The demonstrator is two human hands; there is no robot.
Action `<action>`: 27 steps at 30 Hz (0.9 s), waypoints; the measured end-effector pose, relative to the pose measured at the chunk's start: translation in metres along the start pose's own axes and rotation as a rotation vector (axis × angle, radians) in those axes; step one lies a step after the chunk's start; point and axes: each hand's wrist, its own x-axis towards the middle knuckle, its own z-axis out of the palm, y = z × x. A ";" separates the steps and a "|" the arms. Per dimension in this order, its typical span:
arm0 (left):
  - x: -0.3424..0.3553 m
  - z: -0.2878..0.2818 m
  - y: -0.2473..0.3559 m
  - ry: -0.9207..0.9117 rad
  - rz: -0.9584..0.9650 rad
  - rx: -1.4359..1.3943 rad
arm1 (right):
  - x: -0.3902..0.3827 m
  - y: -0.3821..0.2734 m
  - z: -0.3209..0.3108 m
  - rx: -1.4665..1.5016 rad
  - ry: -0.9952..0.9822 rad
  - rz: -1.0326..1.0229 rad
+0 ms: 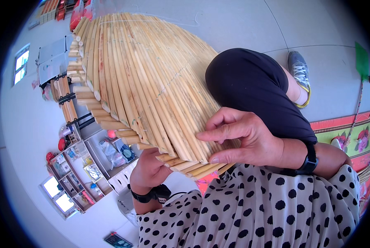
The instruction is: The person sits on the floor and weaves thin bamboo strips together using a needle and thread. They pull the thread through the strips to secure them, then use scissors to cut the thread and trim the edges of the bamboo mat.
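A mat of pale reed stalks (143, 78), bound side by side with thin thread, slants across my lap. It is layered, and the cut reed ends stick out in steps along its left edge. My left hand (145, 169) is curled under the near left edge and grips it; the mat hides most of its fingers. Over the near right part of the mat is my right hand (249, 138), its thumb and index finger apart. The thumb lies by the reed ends at the near corner, and the index fingertip rests on or just above the stalks.
My bent knee (243, 78) in dark trousers is beside the mat's right edge. A shoe (298, 68) stands on the grey tiled floor (243, 25). On the right are a flowered mat (346, 134) and a green fly swatter (362, 62). Shelves (81, 173) with small goods stand left.
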 end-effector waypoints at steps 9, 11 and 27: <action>0.000 -0.006 0.003 0.039 -0.023 0.095 | 0.001 -0.002 0.002 0.024 0.004 0.017; 0.000 -0.001 -0.003 0.081 -0.015 0.052 | 0.000 -0.001 0.002 0.030 0.008 0.028; 0.000 0.009 -0.015 0.127 0.097 0.149 | 0.001 0.002 0.003 0.035 0.013 0.013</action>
